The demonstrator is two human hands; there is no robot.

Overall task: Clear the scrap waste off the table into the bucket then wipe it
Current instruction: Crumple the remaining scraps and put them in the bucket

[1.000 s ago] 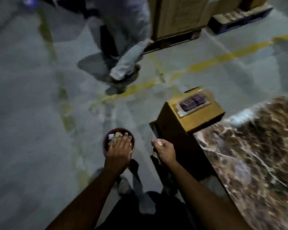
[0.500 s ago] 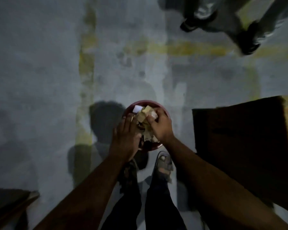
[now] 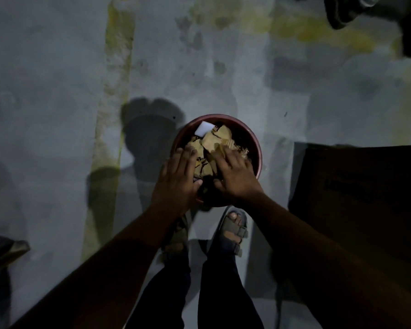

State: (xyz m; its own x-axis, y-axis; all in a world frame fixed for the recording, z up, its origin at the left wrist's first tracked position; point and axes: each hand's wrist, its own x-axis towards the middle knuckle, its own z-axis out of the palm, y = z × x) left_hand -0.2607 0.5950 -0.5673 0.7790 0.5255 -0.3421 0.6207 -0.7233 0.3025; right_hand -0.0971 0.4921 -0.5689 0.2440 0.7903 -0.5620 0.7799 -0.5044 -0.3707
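Wide bare floor (image 3: 45,115) lies left of and beyond one red bucket (image 3: 256,148) by the feet, a dark box (image 3: 356,186) close on its right, both hands, left (image 3: 178,179) and right (image 3: 235,176), flat-fingered on its scraps (image 3: 214,138).

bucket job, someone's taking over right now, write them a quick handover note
Left hand: open, flat over the near-left rim of the red bucket.
Right hand: open, fingers pressing on the scraps.
The bucket stands on the floor by the feet, piled with brown scrap pieces and one white piece.
Done: scrap is in the bucket.
Left: the table is out of view, so check it for leftovers, then wipe it.
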